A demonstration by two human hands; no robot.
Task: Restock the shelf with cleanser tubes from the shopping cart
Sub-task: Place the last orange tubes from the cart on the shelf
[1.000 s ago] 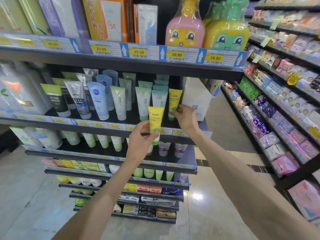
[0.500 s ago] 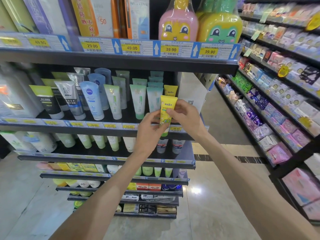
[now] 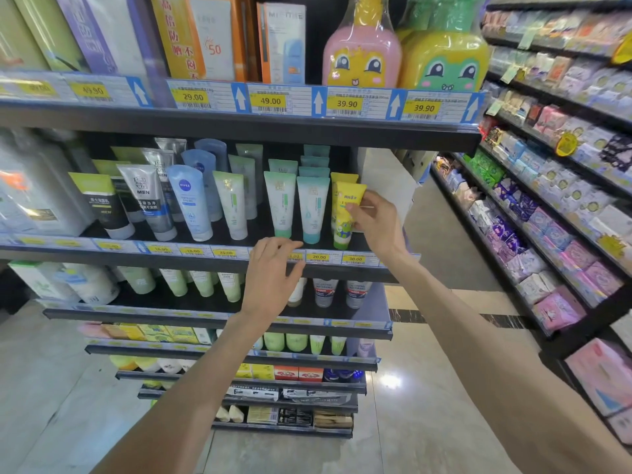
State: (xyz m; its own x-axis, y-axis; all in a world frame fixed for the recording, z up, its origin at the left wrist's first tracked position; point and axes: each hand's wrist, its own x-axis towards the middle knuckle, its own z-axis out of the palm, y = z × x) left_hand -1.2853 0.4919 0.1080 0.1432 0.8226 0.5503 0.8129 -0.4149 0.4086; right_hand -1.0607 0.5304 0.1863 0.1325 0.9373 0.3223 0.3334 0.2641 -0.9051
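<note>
left hand (image 3: 272, 268) let go, grip relaxed, empty | right hand (image 3: 374, 218) grip pinches yellow tube (image 3: 343, 213), seemingly standing on shelf (image 3: 205, 256)

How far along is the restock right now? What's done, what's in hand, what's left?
Done: one yellow tube already stands at the back of the row's right end. In hand: the right hand holds the front yellow cleanser tube upright on the shelf; the left hand is empty at the price rail. Left: releasing it. The cart is out of view.

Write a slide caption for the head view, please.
Right hand stands a yellow cleanser tube at the shelf front; left hand hangs open.
</note>
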